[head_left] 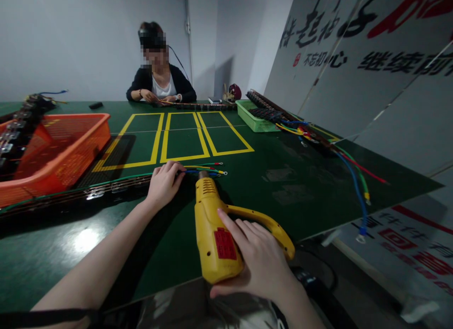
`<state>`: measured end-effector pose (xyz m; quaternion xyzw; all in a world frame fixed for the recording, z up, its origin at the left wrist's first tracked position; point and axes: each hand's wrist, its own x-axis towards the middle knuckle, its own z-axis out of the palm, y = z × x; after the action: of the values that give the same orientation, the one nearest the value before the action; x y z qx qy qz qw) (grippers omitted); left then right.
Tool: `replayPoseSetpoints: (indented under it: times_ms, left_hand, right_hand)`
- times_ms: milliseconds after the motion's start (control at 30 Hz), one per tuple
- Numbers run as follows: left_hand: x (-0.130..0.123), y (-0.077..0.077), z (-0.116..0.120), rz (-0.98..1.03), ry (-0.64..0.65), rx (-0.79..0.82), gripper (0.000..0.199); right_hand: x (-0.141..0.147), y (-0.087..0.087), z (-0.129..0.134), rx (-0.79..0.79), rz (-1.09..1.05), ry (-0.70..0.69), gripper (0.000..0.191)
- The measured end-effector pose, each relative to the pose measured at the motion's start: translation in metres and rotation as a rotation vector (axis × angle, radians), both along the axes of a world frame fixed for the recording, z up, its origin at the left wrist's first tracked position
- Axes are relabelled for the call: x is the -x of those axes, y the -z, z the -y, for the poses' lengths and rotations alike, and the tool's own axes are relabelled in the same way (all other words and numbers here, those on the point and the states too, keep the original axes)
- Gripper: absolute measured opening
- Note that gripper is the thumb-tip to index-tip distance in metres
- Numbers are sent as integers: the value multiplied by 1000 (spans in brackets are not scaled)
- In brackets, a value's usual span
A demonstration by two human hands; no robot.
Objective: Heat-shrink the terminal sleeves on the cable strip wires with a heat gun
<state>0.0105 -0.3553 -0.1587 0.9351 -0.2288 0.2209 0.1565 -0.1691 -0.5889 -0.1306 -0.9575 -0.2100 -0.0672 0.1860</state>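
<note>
A yellow heat gun [208, 215] with a red label lies in the grasp of my right hand [258, 258], its metal nozzle pointing away from me. My left hand [165, 183] is closed around the end of a long dark wire harness [120, 184] that stretches to the left edge. Beyond my left fingers, several coloured wires [203, 168] with ring terminals stick out to the right, close to the nozzle. The exact grip of the left fingertips is partly hidden.
An orange basket [71, 154] holding dark harnesses stands at left. At back right is a green basket [257, 123] beside more harnesses with loose wires [357, 178]. Across the green table [276, 201], marked with yellow tape, a person [161, 83] handles wires.
</note>
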Motion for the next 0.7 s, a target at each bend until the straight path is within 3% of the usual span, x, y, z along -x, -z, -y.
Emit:
replayPoseSetpoints:
  times_ms: [167,300,533,700]
  left_hand:
    - [0,2,1,22,-6,-9,21]
    - [-3,6,3,69,-38,-14,18]
    - [-4,8,6,82,-43,-3,17]
    - [-3,6,7,77,-41,-7,17]
  right_hand:
    - [6,-2,23,58,42,71,124]
    - [8,-1,24,76,56,103,123]
    - [9,6,-5,76,192,147,122]
    - [4,9,-35,48,208,85,115]
